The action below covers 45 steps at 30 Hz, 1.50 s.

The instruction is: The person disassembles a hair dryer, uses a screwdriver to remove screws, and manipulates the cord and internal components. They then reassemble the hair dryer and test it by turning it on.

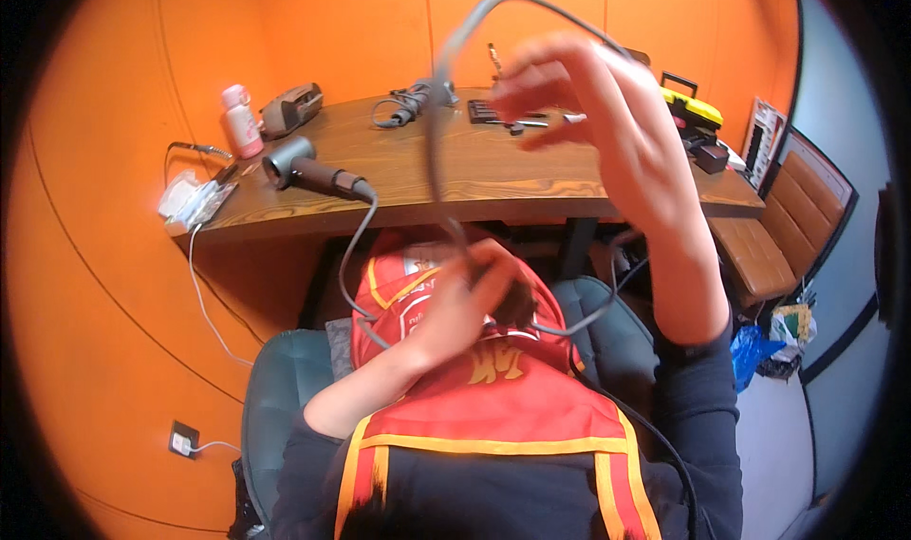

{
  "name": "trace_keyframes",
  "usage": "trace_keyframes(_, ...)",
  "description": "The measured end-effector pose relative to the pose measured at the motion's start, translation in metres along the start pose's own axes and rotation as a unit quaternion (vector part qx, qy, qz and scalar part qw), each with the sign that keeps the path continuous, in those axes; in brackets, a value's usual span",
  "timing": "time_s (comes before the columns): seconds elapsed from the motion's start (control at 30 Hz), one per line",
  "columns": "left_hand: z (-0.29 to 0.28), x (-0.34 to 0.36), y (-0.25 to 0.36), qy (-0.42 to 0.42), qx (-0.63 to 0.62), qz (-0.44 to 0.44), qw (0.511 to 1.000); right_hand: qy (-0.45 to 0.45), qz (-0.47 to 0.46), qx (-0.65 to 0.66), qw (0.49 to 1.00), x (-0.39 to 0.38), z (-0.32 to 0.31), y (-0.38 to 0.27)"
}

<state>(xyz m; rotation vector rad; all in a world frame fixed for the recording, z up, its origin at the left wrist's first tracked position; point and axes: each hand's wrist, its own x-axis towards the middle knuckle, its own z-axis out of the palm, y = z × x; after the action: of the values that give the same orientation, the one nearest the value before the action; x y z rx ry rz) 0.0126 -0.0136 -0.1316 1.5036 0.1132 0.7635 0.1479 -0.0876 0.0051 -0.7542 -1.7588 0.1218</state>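
My left hand [455, 307] is low in front of me over the red apron [512, 407], its fingers closed on grey cord near a dark bunched piece that is blurred and partly hidden. My right hand [593, 103] is raised at the upper right, fingers curved and apart. A loop of the grey cord [432, 122] arches high and passes behind that hand; I see nothing clearly gripped in it. A grey hair dryer [294, 165] lies at the desk's left front, its cord hanging down toward my lap.
The wooden desk [541, 175] carries a pink bottle [245, 122], a coiled cord [408, 103], small tools, a yellow toolbox [688, 108] and a white adapter [190, 208]. A brown chair [769, 236] and blue bag [750, 355] are at right; a wall socket [183, 440] is at lower left.
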Motion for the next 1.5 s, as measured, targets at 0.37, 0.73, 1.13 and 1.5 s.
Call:
trace_keyframes(0.37,-0.014,-0.005,0.005,0.127,-0.13,0.116,0.976,-0.089,0.035,-0.215,0.972,-0.088,0.046,0.022)
trace_keyframes(0.73,-0.034,-0.029,0.039,0.174,-0.324,0.086,0.926,0.186,-0.02,-0.168,0.968,-0.084,-0.027,-0.013)
trace_keyframes(1.13,-0.052,-0.022,0.021,0.165,-0.486,0.051,0.857,0.488,-0.113,0.086,0.861,-0.161,-0.272,-0.007)
trace_keyframes(1.5,-0.045,-0.008,-0.004,0.228,-0.381,0.051,0.895,0.587,0.331,-0.546,0.497,-0.304,-0.381,0.052)
